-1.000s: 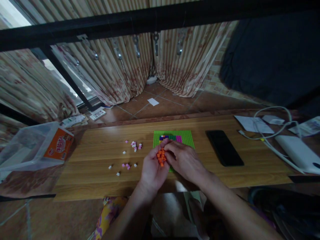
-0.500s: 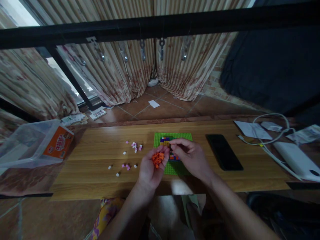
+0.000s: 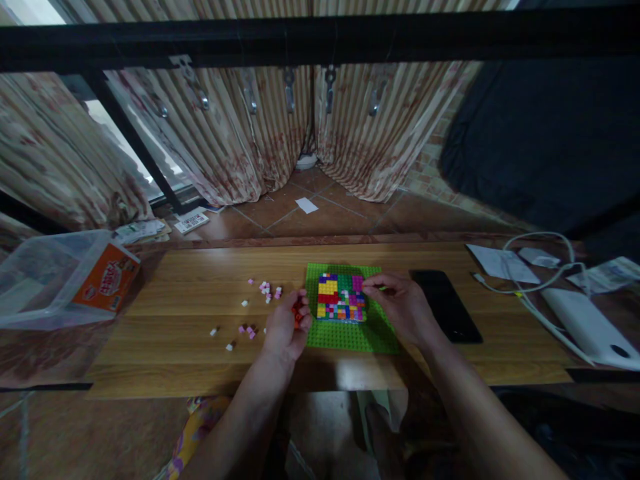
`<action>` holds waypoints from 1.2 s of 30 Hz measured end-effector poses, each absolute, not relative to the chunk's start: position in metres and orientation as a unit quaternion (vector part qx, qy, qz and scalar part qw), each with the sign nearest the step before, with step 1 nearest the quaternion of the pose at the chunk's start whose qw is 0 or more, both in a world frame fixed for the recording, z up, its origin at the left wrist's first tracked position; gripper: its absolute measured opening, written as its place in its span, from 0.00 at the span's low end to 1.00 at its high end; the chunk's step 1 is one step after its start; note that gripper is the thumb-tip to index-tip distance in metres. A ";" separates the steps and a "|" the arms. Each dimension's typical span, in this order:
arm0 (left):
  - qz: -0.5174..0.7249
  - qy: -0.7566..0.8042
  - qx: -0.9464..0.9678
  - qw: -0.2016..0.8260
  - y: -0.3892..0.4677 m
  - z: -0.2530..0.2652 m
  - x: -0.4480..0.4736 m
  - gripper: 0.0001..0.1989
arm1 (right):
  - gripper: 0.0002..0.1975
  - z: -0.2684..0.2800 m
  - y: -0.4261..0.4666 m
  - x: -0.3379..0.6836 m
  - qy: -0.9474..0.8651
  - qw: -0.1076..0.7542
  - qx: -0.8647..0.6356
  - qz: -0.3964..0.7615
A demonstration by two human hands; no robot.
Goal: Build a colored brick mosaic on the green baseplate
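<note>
A green baseplate (image 3: 345, 339) lies on the wooden table with a multicoloured block of toy bricks (image 3: 342, 298) built on it. Curled around several orange toy bricks (image 3: 298, 313), my left hand (image 3: 284, 325) is just left of the baseplate. My right hand (image 3: 400, 303) is at the right side of the brick block, thumb and forefinger pinched together by its edge. Whether a small brick sits between those fingertips is too small to make out. Loose pink and white bricks (image 3: 265, 288) are scattered on the table to the left.
A black phone (image 3: 446, 305) lies right of my right hand. Further right are a white cable (image 3: 543, 313), papers (image 3: 501, 263) and a white power-bank-like box (image 3: 593, 327). A clear plastic bin (image 3: 55, 280) with an orange label stands left of the wooden table (image 3: 200, 370).
My left hand has moved left off the baseplate and curled more around the orange bricks. My right hand has shifted right, so the brick block is now uncovered.
</note>
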State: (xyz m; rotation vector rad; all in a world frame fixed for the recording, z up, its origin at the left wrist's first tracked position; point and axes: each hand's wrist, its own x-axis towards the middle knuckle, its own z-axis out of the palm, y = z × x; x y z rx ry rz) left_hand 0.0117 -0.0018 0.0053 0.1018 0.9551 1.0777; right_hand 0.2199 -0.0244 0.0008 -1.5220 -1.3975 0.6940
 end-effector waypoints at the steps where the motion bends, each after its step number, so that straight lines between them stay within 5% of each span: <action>1: 0.487 0.447 0.055 0.748 -0.001 0.001 0.014 0.05 | 0.07 -0.002 -0.024 0.218 -0.575 0.457 -0.624 0.266; 36: 0.454 0.462 0.100 0.755 -0.010 -0.010 0.029 0.03 | 0.12 -0.028 -0.002 0.199 -0.507 0.489 -0.620 0.347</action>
